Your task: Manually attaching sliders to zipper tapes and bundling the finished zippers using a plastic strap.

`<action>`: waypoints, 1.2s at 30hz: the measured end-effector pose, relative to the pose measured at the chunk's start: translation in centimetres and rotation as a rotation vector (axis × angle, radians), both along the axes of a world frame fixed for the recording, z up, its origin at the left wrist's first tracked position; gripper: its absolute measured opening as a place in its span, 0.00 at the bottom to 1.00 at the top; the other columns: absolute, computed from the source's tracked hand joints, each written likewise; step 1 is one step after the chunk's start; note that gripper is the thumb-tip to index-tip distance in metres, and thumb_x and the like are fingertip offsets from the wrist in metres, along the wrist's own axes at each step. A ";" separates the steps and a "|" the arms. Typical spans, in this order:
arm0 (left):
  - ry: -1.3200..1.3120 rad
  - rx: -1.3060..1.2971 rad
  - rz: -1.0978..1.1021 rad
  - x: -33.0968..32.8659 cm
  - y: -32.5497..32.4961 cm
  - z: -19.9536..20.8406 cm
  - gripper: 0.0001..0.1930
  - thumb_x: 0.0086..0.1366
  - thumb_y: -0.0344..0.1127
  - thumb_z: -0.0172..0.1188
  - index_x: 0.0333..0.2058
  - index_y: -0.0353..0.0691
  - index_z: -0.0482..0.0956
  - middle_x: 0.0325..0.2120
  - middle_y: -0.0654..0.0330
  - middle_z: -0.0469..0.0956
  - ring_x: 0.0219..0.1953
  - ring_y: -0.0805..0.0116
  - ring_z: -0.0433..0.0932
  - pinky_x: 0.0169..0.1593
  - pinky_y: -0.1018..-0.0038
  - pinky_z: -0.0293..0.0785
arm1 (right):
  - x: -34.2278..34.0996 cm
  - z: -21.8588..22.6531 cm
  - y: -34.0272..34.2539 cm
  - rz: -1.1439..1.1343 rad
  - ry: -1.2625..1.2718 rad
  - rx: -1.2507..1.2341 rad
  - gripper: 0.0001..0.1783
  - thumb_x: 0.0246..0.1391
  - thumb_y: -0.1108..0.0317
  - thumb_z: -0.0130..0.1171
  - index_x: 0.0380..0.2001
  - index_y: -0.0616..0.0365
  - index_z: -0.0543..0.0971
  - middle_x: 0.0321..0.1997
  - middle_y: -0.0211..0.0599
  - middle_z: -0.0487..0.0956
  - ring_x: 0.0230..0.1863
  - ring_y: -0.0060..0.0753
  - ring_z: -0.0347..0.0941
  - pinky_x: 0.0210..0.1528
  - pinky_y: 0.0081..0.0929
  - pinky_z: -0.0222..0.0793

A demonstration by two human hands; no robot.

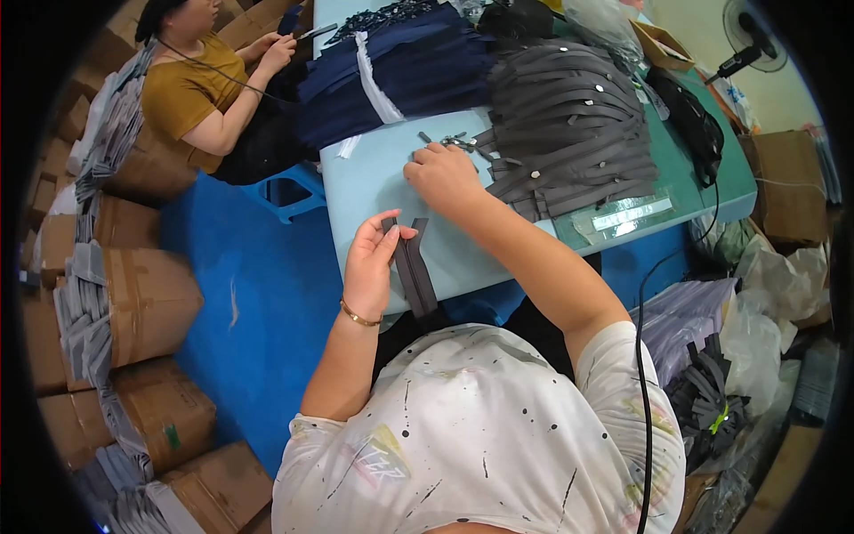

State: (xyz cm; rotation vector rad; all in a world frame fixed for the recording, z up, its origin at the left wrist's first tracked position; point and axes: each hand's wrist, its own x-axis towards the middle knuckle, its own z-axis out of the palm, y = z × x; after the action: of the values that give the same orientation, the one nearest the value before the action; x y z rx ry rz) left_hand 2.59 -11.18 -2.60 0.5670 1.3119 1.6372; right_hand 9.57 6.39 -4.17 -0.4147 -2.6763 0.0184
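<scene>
My left hand (372, 262) pinches the upper end of a dark grey zipper (414, 276) between thumb and fingers. The zipper's two tapes spread apart at the top, and its lower end hangs over the table's near edge toward my lap. Farther out, my right hand (447, 178) is on the pale blue tabletop (360, 200) with its fingers bent down. Those fingertips are at a small heap of metal zipper sliders (458, 141); whatever is between them is hidden. Right of that hand lies a wide pile of grey zippers (574, 125).
A navy zipper pile (400, 71) with a white strip lies at the far side. A co-worker (191, 98) sits at the left, hands raised. Cardboard boxes (151, 289) line the left. A black bag (689, 125) and a fan (752, 44) stand right; a black cable (642, 383) hangs beside me.
</scene>
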 end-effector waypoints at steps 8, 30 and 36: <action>-0.169 0.020 -0.037 -0.9 0.9 0.0 0.07 0.63 0.32 0.54 0.39 0.38 0.74 0.33 0.62 0.78 0.33 0.82 0.73 0.33 0.86 0.64 | 4.2 1.8 -2.6 0.050 0.381 -1.265 0.07 0.50 0.71 0.60 0.34 0.56 0.78 0.34 0.29 0.79 0.37 0.24 0.76 0.33 0.19 0.67; -0.136 0.019 -0.158 1.6 2.6 1.1 0.08 0.60 0.29 0.57 0.38 0.32 0.74 0.32 0.59 0.78 0.35 0.76 0.76 0.41 0.82 0.71 | 7.9 1.4 -3.8 0.151 0.705 -1.790 0.17 0.51 0.77 0.57 0.46 0.60 0.72 0.36 0.34 0.78 0.41 0.24 0.73 0.45 0.20 0.66; 0.003 0.045 -0.128 1.9 2.9 0.8 0.08 0.60 0.27 0.57 0.37 0.31 0.74 0.31 0.59 0.78 0.34 0.77 0.76 0.39 0.82 0.72 | 8.1 1.9 -3.5 0.032 0.578 -1.637 0.13 0.52 0.71 0.59 0.42 0.58 0.77 0.29 0.27 0.77 0.31 0.16 0.69 0.36 0.15 0.64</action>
State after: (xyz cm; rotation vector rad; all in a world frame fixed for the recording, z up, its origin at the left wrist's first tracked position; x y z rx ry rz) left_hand 4.46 -8.29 -1.81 0.6677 1.2180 1.5642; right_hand 17.69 2.85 -2.24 -0.6346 -1.5211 1.9872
